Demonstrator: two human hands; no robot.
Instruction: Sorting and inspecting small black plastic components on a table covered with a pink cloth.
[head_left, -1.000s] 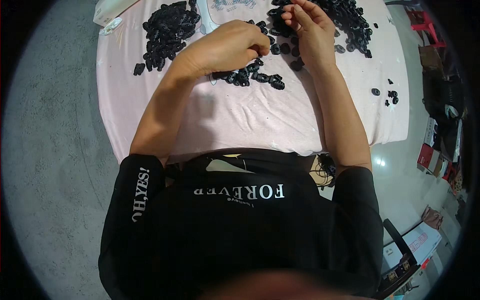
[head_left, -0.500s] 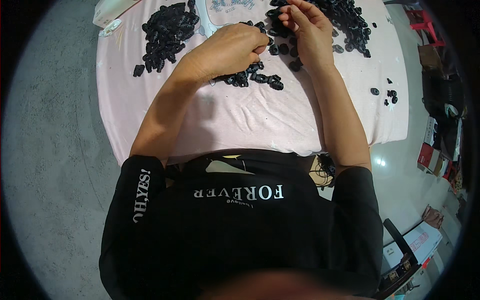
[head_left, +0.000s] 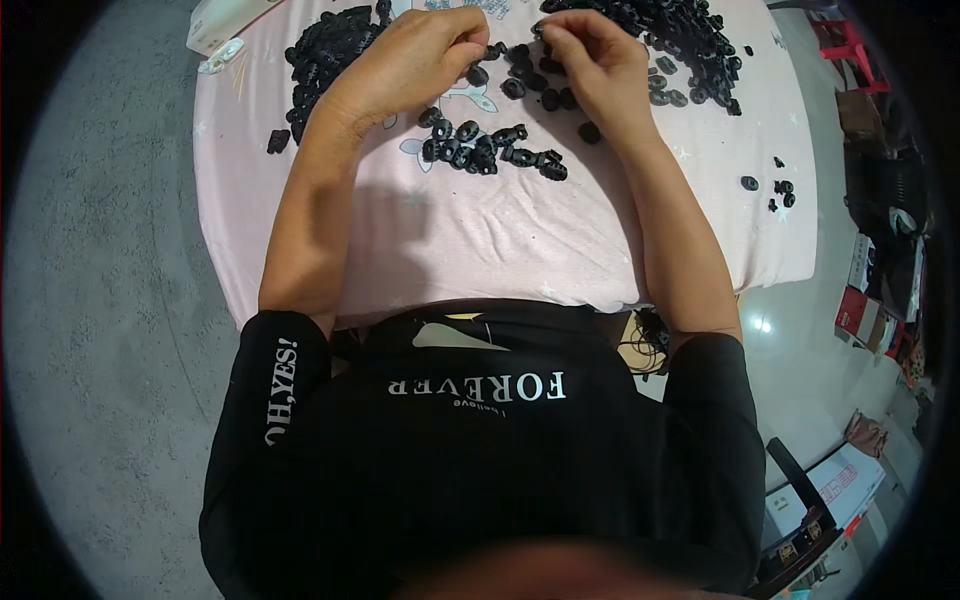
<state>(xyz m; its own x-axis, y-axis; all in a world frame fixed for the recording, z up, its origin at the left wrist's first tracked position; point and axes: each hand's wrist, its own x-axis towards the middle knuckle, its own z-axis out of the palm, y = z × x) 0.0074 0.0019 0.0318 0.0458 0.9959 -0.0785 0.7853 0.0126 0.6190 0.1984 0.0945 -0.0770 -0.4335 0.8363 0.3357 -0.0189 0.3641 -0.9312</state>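
Note:
Small black plastic parts lie in groups on a pink cloth-covered table. At the far middle my left hand is closed, thumb and fingertips pinching a small black part. Opposite it, my right hand also pinches, with a black part at its fingertips, partly hidden. The two hands are a short way apart. Loose round parts lie between them and below the right fingers. Nearer to me sits a small cluster of black parts.
A dense heap of black parts lies left, another heap far right. Several stray parts rest near the right side of the pink cloth. A white box stands at the far left corner. A red stool is beyond the table.
My left hand has moved up and left, away from the near cluster, uncovering it. My right hand has come slightly down, its fingertips reaching farther left.

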